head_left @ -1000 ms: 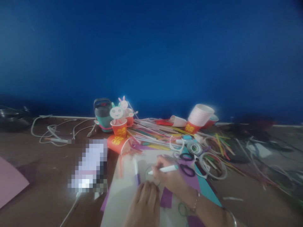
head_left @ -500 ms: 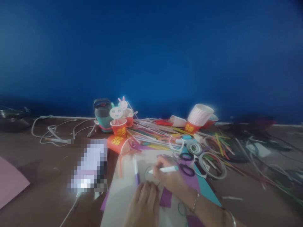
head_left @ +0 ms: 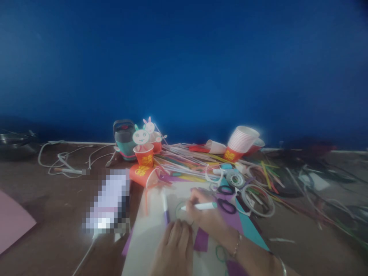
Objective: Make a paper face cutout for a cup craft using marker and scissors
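Two red cups (head_left: 143, 165) w/ unreadable yellow print.

This looks like a craft corner set up at a home or hobby table, judging by what crowds the brown tabletop (head_left: 54, 237) beyond the fingers (head_left: 193, 199). A heap of coloured sticks and straws (head_left: 186, 161) lies just past them, with red paper cups (head_left: 143, 174), a tilted stack of white cups (head_left: 243, 140) and a cup topped with a paper bunny face (head_left: 141, 137) (clearly handmade). Rings of tape (head_left: 258, 201) and scissors (head_left: 227, 199) sit to the right of the fingers, over purple and teal paper (head_left: 247, 226). White cables (head_left: 66, 161) trail far left, below a plain deep-blue wall (head_left: 184, 65).
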`<state>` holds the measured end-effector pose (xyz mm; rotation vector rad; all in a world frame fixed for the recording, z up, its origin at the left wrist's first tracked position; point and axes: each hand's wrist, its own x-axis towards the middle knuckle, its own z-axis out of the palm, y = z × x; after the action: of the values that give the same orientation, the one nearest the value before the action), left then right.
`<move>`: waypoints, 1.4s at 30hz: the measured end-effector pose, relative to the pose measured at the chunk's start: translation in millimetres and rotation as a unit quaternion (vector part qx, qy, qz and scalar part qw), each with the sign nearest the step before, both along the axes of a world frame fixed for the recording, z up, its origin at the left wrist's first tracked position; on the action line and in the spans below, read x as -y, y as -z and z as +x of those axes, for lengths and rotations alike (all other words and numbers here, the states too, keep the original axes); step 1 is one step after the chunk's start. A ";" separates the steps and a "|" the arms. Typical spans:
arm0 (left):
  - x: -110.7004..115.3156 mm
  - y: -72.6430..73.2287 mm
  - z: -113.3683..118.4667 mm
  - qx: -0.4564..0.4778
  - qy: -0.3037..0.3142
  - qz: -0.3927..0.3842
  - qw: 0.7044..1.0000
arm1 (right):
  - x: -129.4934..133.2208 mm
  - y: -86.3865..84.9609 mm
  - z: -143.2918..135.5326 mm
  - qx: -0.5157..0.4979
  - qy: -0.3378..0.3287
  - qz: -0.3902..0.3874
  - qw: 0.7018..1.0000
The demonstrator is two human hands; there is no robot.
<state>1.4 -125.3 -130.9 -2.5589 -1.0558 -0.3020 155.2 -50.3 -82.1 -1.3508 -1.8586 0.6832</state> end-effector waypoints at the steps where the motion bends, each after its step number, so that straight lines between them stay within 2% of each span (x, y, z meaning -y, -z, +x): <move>1: -0.1 0.0 0.0 -0.002 0.001 -0.003 1.000 | 0.0 -0.2 0.0 0.000 0.000 0.001 1.000; 18: -0.4 -1.2 -0.6 -0.012 0.002 -0.003 1.000 | 0.0 -1.1 -0.7 0.007 0.009 0.007 1.000; 42: 0.1 -2.8 -0.7 -0.009 0.003 -0.020 1.000 | 1.2 0.8 -0.5 -0.011 0.008 -0.056 0.998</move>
<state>0.7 -125.4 -128.1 -2.5945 -1.0589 -0.2626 154.8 -51.5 -82.8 -1.4223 -1.8128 0.8003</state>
